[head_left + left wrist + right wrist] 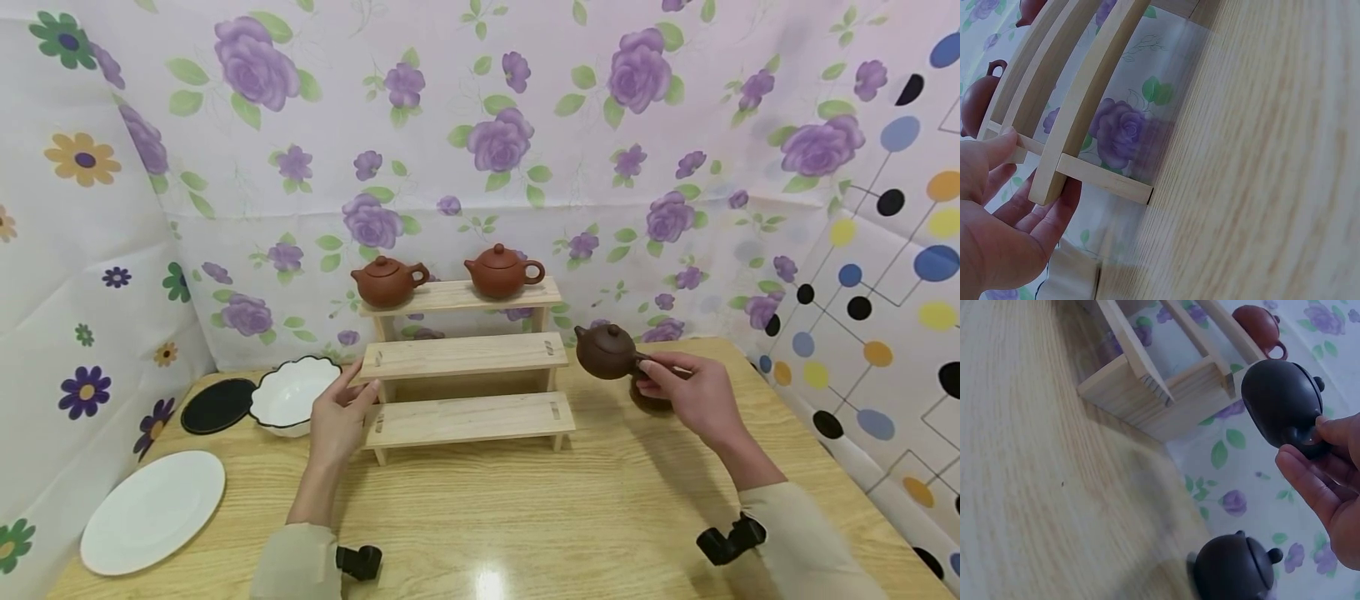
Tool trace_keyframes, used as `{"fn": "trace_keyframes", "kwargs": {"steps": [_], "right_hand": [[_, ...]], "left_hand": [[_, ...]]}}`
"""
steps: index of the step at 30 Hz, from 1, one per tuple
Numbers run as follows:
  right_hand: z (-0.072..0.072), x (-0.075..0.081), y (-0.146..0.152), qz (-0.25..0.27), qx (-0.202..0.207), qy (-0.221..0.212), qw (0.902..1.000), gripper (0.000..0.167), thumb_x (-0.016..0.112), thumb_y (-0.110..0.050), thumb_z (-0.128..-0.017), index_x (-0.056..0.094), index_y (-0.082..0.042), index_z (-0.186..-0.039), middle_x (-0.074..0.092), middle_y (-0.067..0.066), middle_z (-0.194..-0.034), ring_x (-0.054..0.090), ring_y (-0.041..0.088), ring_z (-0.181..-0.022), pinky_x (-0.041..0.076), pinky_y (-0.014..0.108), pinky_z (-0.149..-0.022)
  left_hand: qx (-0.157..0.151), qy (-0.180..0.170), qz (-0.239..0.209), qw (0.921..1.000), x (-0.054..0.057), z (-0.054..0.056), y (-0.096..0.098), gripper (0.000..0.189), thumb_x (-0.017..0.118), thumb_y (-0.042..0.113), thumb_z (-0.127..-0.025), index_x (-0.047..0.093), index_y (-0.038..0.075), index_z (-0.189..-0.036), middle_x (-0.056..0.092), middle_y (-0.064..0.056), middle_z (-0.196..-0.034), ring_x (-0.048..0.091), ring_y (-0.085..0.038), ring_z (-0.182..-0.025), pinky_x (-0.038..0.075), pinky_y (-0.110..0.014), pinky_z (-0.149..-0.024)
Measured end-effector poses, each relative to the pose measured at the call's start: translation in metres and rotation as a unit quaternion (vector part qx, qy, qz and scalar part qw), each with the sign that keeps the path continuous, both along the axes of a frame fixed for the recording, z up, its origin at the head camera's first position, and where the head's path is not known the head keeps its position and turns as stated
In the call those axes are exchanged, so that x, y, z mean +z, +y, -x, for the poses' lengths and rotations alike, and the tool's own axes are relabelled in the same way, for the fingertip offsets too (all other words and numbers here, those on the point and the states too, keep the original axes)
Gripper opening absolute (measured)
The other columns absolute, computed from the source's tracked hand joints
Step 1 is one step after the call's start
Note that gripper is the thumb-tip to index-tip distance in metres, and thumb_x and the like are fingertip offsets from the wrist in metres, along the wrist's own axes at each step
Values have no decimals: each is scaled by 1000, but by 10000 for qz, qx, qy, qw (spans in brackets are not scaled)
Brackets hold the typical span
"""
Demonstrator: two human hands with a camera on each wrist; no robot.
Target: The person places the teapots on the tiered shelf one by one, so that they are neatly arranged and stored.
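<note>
My right hand pinches the handle of a dark brown teapot, holding it up beside the right end of a three-tier wooden shelf. A second dark teapot sits on the table below, partly hidden by that hand in the head view. At the shelf's left end, my left hand grips the steps, its thumb near the middle board and its fingers behind the lowest board. Two reddish-brown teapots, one left and one right, stand on the top tier with spouts facing left.
Left of the shelf are a white scalloped bowl with a dark rim and a flat black round piece. Nearer the front lies a white plate. Flowered cloth hangs behind the wooden table.
</note>
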State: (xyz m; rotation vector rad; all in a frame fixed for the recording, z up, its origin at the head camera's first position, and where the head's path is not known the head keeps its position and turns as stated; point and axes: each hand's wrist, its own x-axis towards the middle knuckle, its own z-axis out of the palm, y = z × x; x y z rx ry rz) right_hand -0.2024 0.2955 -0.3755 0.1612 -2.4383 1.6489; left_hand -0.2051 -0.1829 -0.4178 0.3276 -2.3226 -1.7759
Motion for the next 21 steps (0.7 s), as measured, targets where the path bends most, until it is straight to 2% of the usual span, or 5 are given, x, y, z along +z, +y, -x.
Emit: {"fn": "trace_keyframes", "kwargs": {"steps": [4,6,8,14,21], "right_hand": [[4,10,-7,25,158,14,9999,45,69,-28,-105,69,8,-132,77,8,-111,79,8,-86,62,23,-81],[6,15,-12,47,260,69,9996,44,69,-28,-105,70,9,-130,77,3,-106,79,8,-86,62,24,-81],[9,19,-18,60,383,164,9991,44,68,-26,-106,69,10,-129,77,8,-106,79,8,-85,63,26,-81],[16,29,-42,190,792,419,9958,37,66,-17,-106,69,13,-128,71,37,-114,79,8,-85,63,32,-81],[23,39,-71,531,1004,274,9932,38,69,-17,-105,68,12,-130,72,31,-116,79,10,-88,63,36,-85]], "left_hand": [[-15,16,12,10000,0,0,-1,57,68,40,-105,51,33,-158,66,-12,-130,60,-13,-108,50,-18,-78],[-28,20,15,10000,0,0,-1,57,67,40,-105,50,33,-159,65,-12,-130,60,-14,-109,50,-18,-78],[-32,33,14,10000,0,0,-1,57,67,40,-105,50,32,-159,66,-13,-130,60,-14,-110,50,-17,-78],[-30,37,-3,10000,-1,0,-3,56,68,38,-105,51,33,-158,66,-13,-130,61,-15,-111,50,-17,-78],[19,59,-37,10000,-2,2,-2,56,69,37,-104,52,31,-158,68,-12,-126,62,-11,-104,50,-18,-77]]}}
